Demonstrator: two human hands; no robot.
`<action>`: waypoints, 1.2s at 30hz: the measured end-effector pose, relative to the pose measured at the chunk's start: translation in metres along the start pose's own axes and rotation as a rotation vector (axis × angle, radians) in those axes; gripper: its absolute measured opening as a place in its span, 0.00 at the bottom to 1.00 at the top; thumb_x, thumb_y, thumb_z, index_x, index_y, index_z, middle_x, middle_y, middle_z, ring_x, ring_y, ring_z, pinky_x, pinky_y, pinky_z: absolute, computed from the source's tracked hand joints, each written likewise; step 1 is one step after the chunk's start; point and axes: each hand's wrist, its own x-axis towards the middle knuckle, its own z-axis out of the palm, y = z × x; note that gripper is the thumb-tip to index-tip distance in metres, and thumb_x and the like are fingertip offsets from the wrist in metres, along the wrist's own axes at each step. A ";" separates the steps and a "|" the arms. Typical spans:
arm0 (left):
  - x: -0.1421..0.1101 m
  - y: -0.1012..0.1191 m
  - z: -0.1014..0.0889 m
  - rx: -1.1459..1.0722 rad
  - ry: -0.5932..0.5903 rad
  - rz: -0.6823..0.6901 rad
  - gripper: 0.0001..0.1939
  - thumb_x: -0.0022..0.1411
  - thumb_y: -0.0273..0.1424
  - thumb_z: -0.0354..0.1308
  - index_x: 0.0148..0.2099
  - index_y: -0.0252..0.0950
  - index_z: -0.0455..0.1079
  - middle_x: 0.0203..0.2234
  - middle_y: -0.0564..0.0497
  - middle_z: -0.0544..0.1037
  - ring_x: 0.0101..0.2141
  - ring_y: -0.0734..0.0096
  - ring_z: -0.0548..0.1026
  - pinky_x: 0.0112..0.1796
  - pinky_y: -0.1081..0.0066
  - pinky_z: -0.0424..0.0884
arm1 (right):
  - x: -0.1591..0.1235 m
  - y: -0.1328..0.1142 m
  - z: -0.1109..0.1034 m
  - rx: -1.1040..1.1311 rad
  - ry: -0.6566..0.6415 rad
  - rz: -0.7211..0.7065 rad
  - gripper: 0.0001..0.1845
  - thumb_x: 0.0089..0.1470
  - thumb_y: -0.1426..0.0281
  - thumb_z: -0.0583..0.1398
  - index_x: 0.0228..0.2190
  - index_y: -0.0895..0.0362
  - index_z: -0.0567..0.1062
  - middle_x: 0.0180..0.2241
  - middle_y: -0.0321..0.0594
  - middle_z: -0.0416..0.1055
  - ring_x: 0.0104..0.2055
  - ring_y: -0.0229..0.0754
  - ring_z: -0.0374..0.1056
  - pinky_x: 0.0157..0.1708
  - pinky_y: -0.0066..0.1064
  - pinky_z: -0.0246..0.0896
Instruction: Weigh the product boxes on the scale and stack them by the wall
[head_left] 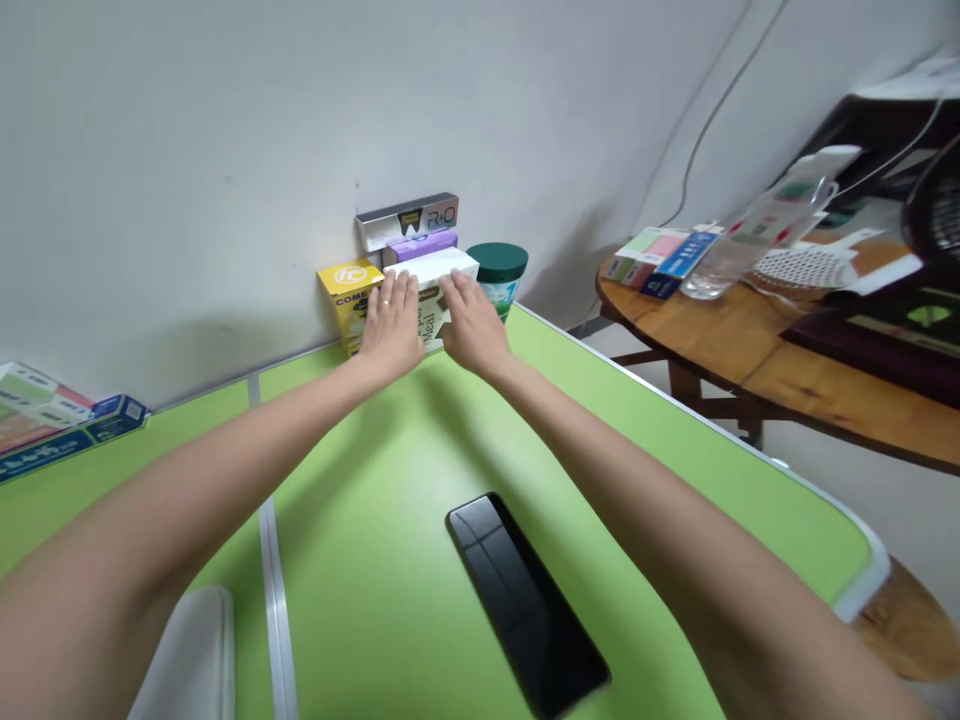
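At the far end of the green table, a white box (pixel 433 264) with "Meal" printed on its front stands among other packages. My left hand (pixel 393 325) lies flat against the box's left part, fingers stretched out and a ring on one. Against its right part rests my right hand (pixel 474 322), also with straight fingers. A yellow box (pixel 349 277) is just left of my left hand. Behind the white box are a purple box (pixel 426 244) and, above that, a long silver box (pixel 409 220). A tub with a dark green lid (pixel 498 260) stands to the right.
A black phone (pixel 529 605) lies on the green table (pixel 360 560). Part of a white object (pixel 191 660) shows at lower left, and a colourful box (pixel 60 425) sits by the wall. On the right, a wooden table (pixel 750 345) bears a box, a clear jug (pixel 757 235) and clutter.
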 end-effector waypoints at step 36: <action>-0.327 -0.086 -0.210 -0.624 -0.227 -0.357 0.41 0.46 0.32 0.67 0.61 0.54 0.56 0.56 0.51 0.67 0.50 0.56 0.72 0.44 0.63 0.77 | -0.166 -0.210 -0.046 0.792 -0.817 -0.032 0.44 0.41 0.65 0.67 0.59 0.46 0.59 0.54 0.44 0.70 0.47 0.54 0.72 0.48 0.48 0.70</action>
